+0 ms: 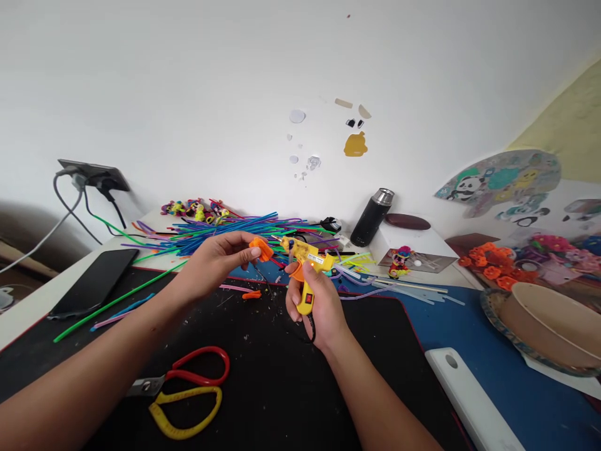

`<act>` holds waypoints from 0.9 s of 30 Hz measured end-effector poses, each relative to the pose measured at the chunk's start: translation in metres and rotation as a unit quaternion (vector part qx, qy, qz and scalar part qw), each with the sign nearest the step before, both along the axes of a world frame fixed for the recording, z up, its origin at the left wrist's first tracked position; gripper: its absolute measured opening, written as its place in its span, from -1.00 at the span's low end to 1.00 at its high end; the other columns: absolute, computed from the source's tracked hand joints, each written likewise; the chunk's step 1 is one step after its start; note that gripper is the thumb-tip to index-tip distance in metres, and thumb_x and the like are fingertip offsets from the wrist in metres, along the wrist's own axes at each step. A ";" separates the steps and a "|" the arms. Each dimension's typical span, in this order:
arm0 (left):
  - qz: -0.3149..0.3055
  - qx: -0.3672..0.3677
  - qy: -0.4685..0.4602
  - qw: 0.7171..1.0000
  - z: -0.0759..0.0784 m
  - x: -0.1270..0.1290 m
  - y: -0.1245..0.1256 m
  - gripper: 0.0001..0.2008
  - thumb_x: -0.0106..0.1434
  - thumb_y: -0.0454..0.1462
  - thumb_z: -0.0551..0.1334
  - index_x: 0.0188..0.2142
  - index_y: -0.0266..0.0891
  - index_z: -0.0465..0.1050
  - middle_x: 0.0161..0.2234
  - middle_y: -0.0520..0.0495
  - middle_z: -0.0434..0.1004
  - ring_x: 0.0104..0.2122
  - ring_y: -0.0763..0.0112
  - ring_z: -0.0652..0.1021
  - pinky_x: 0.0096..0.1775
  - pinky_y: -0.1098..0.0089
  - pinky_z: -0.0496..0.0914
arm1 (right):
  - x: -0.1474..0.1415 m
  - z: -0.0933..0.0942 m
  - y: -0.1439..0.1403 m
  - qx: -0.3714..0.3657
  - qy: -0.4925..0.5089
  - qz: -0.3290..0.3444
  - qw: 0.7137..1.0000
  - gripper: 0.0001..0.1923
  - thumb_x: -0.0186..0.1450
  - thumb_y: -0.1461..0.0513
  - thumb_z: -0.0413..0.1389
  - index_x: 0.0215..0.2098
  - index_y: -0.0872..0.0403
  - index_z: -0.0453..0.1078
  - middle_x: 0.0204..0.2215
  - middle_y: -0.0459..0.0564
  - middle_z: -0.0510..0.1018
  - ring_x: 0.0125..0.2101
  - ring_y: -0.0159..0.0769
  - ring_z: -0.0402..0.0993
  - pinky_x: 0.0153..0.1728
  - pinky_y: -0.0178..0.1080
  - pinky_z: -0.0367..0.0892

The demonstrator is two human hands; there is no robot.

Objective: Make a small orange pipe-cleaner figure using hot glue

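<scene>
My right hand (323,304) is wrapped round the handle of a yellow hot glue gun (307,260), whose nozzle points left. Pinched between thumb and fingers of my left hand (225,257) is a small orange fuzzy piece (261,248), which looks bent from pipe cleaner. The nozzle tip is close to its right side; whether they touch I cannot tell. Another small orange piece (252,294) lies on the black mat (263,382) below my hands. Scissors (188,391) with one red and one yellow handle rest on the mat, their blades partly hidden by my left forearm.
Many coloured pipe cleaners (225,228) are heaped behind my hands. A black flask (373,216) leans near a white box (413,244) with a small figure (400,262) before it. Glue sticks (417,289), a phone (94,282), a beige bowl (556,322) and a power strip (91,172) surround the mat.
</scene>
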State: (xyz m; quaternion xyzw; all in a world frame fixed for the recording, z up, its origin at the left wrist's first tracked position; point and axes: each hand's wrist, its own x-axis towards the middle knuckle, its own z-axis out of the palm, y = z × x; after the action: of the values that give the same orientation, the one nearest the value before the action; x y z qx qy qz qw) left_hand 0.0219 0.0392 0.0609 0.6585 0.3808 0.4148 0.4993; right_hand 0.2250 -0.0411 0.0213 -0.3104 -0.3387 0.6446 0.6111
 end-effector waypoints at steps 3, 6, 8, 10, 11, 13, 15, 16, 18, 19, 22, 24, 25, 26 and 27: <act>-0.064 -0.062 -0.008 0.996 -0.005 0.003 -0.003 -0.61 0.15 0.04 0.55 -0.22 -0.18 0.70 -0.25 -0.13 0.70 -0.27 0.26 0.60 -0.20 0.33 0.49 | -0.002 0.004 -0.003 -0.001 0.006 0.012 1.000 -0.44 0.29 -0.22 0.32 -0.20 0.12 0.53 -0.67 -0.25 0.36 -0.77 -0.47 0.26 -0.71 -0.39 0.08; -0.148 -0.121 -0.023 0.981 -0.012 0.010 -0.009 -0.62 0.16 0.04 0.54 -0.26 -0.20 0.70 -0.17 -0.20 0.71 -0.17 0.14 0.63 -0.16 0.28 0.50 | -0.003 0.005 -0.003 -0.009 0.004 0.009 1.000 -0.43 0.27 -0.22 0.33 -0.21 0.11 0.52 -0.67 -0.26 0.36 -0.76 -0.47 0.25 -0.71 -0.39 0.09; -0.183 -0.131 -0.027 0.974 -0.016 0.015 -0.012 -0.63 0.17 0.04 0.53 -0.29 -0.22 0.69 -0.17 -0.21 0.70 -0.19 0.16 0.63 -0.18 0.29 0.48 | -0.003 0.004 -0.003 -0.011 0.000 0.002 1.000 -0.43 0.26 -0.23 0.33 -0.22 0.11 0.52 -0.67 -0.26 0.36 -0.77 -0.47 0.25 -0.72 -0.40 0.09; -0.197 -0.134 -0.026 0.971 -0.020 0.017 -0.013 -0.64 0.18 0.02 0.53 -0.27 -0.23 0.69 -0.22 -0.19 0.69 -0.25 0.21 0.61 -0.18 0.31 0.47 | -0.003 0.003 -0.002 -0.012 -0.004 -0.003 1.000 -0.42 0.27 -0.24 0.32 -0.22 0.11 0.51 -0.67 -0.25 0.36 -0.77 -0.47 0.26 -0.72 -0.40 0.10; -0.196 -0.135 -0.025 0.971 -0.021 0.017 -0.013 -0.63 0.18 0.01 0.53 -0.25 -0.24 0.69 -0.23 -0.17 0.69 -0.27 0.23 0.60 -0.18 0.31 0.46 | -0.002 0.003 -0.002 -0.013 -0.006 -0.004 1.000 -0.42 0.27 -0.25 0.31 -0.22 0.11 0.51 -0.67 -0.25 0.36 -0.77 -0.47 0.26 -0.72 -0.40 0.10; -0.187 -0.133 -0.022 0.973 -0.021 0.017 -0.012 -0.63 0.19 0.01 0.52 -0.23 -0.24 0.69 -0.24 -0.17 0.68 -0.28 0.24 0.59 -0.20 0.32 0.46 | -0.002 0.002 -0.002 -0.012 -0.011 -0.005 1.000 -0.42 0.28 -0.25 0.30 -0.22 0.11 0.51 -0.67 -0.25 0.36 -0.77 -0.47 0.27 -0.73 -0.40 0.10; -0.189 -0.122 -0.019 0.974 -0.018 0.016 -0.012 -0.63 0.19 0.01 0.53 -0.24 -0.24 0.69 -0.26 -0.16 0.67 -0.29 0.24 0.58 -0.22 0.33 0.46 | -0.002 0.001 -0.002 -0.013 -0.016 -0.009 1.000 -0.42 0.27 -0.25 0.31 -0.22 0.10 0.50 -0.67 -0.25 0.36 -0.77 -0.46 0.27 -0.73 -0.40 0.09; -0.195 -0.114 -0.019 0.974 -0.016 0.017 -0.013 -0.63 0.18 0.01 0.53 -0.25 -0.24 0.70 -0.27 -0.16 0.67 -0.30 0.25 0.57 -0.23 0.33 0.45 | -0.003 0.001 -0.002 -0.013 -0.018 -0.012 1.000 -0.42 0.27 -0.25 0.31 -0.23 0.10 0.50 -0.67 -0.25 0.36 -0.77 -0.46 0.27 -0.73 -0.40 0.09; -0.210 -0.099 -0.022 0.973 -0.011 0.018 -0.015 -0.63 0.17 0.02 0.53 -0.28 -0.24 0.71 -0.27 -0.17 0.65 -0.31 0.25 0.57 -0.23 0.32 0.46 | -0.004 0.000 -0.002 -0.012 -0.021 -0.019 1.000 -0.42 0.27 -0.24 0.31 -0.23 0.11 0.50 -0.67 -0.25 0.37 -0.77 -0.46 0.28 -0.74 -0.40 0.08; -0.217 -0.093 -0.023 0.971 -0.009 0.019 -0.016 -0.63 0.18 0.03 0.53 -0.30 -0.24 0.71 -0.27 -0.18 0.65 -0.30 0.25 0.58 -0.23 0.32 0.47 | -0.004 0.000 -0.002 -0.011 -0.023 -0.022 0.999 -0.42 0.27 -0.24 0.31 -0.23 0.11 0.50 -0.67 -0.24 0.38 -0.77 -0.46 0.28 -0.74 -0.40 0.08; -0.229 -0.083 -0.017 0.970 -0.002 0.020 -0.018 -0.65 0.20 0.02 0.51 -0.31 -0.23 0.71 -0.27 -0.17 0.65 -0.30 0.25 0.59 -0.22 0.32 0.48 | -0.007 -0.002 -0.002 -0.011 -0.030 -0.025 0.999 -0.42 0.27 -0.23 0.32 -0.24 0.12 0.51 -0.67 -0.24 0.38 -0.77 -0.46 0.28 -0.74 -0.40 0.08; -0.225 -0.075 0.003 0.971 0.003 0.015 -0.017 -0.67 0.21 0.01 0.51 -0.29 -0.21 0.72 -0.31 -0.15 0.64 -0.33 0.25 0.59 -0.24 0.32 0.49 | -0.007 -0.002 -0.001 -0.022 -0.032 -0.034 0.999 -0.43 0.26 -0.23 0.33 -0.24 0.12 0.50 -0.68 -0.25 0.37 -0.77 -0.46 0.28 -0.73 -0.40 0.09; -0.212 -0.071 0.011 0.975 0.007 0.010 -0.015 -0.68 0.21 0.01 0.51 -0.27 -0.20 0.72 -0.31 -0.15 0.65 -0.33 0.25 0.59 -0.24 0.32 0.50 | -0.007 -0.003 -0.001 -0.031 -0.032 -0.043 0.998 -0.43 0.26 -0.23 0.34 -0.25 0.12 0.50 -0.68 -0.25 0.37 -0.77 -0.46 0.28 -0.73 -0.40 0.08; -0.193 -0.063 0.018 0.979 0.012 0.004 -0.012 -0.68 0.19 0.00 0.52 -0.25 -0.19 0.73 -0.31 -0.15 0.67 -0.32 0.23 0.60 -0.25 0.31 0.51 | -0.007 -0.003 0.000 -0.039 -0.030 -0.054 0.997 -0.43 0.26 -0.22 0.34 -0.25 0.11 0.49 -0.68 -0.25 0.36 -0.77 -0.46 0.27 -0.73 -0.40 0.08; -0.161 -0.054 0.022 0.985 0.018 -0.005 -0.009 -0.68 0.18 0.00 0.53 -0.23 -0.17 0.73 -0.27 -0.15 0.69 -0.30 0.20 0.62 -0.24 0.30 0.52 | -0.006 -0.003 0.001 -0.047 -0.027 -0.067 0.996 -0.43 0.25 -0.22 0.34 -0.25 0.10 0.49 -0.68 -0.26 0.36 -0.77 -0.47 0.26 -0.74 -0.40 0.07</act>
State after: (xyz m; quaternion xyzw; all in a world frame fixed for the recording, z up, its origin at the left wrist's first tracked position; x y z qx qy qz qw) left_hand 0.0167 0.0303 0.0786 0.6923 0.3022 0.2934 0.5859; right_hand 0.2190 -0.0404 0.0187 -0.3781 -0.3033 0.6084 0.6284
